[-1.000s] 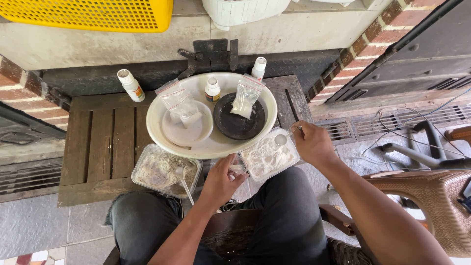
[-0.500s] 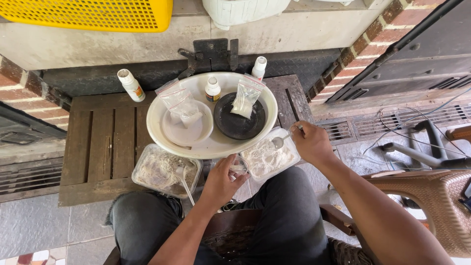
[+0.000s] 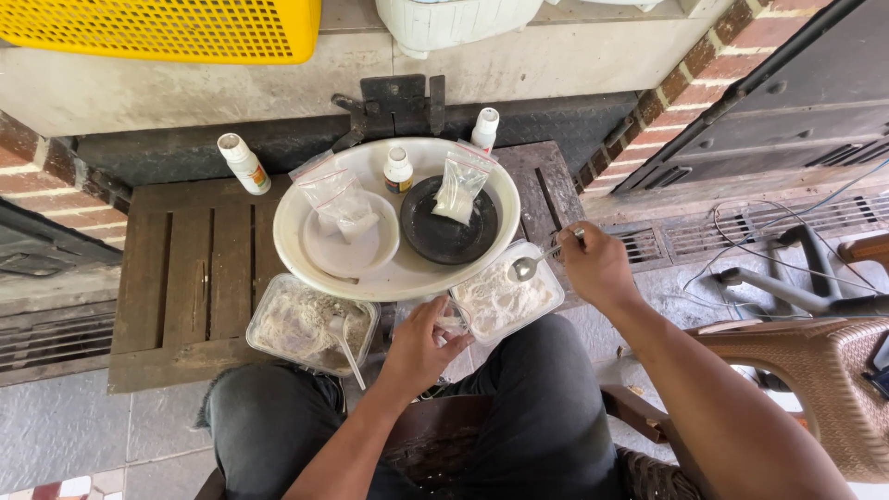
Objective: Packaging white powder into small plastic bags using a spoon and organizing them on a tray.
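My right hand (image 3: 597,270) grips a metal spoon (image 3: 528,268), its bowl just above a clear square container of white powder (image 3: 505,301) on my lap edge. My left hand (image 3: 421,344) pinches what looks like a small clear bag (image 3: 451,324) at the near-left corner of that container. A second clear container of white powder (image 3: 306,324) with a white plastic spoon (image 3: 348,344) in it sits to the left. Beyond them, a large round white tray (image 3: 407,278) carries a small white plate (image 3: 356,252), a black plate (image 3: 444,239), two clear zip bags (image 3: 338,196) (image 3: 460,185) and a small bottle (image 3: 398,170).
The tray rests on a low dark wooden slatted table (image 3: 185,278). Two white bottles (image 3: 244,164) (image 3: 484,129) stand at the back of it. A yellow crate (image 3: 167,23) lies on the ledge behind. A brown wicker chair (image 3: 806,370) and loose cables (image 3: 787,250) are on the right.
My right hand has turned the spoon slightly over the powder container. My left hand has stayed at the container's corner.
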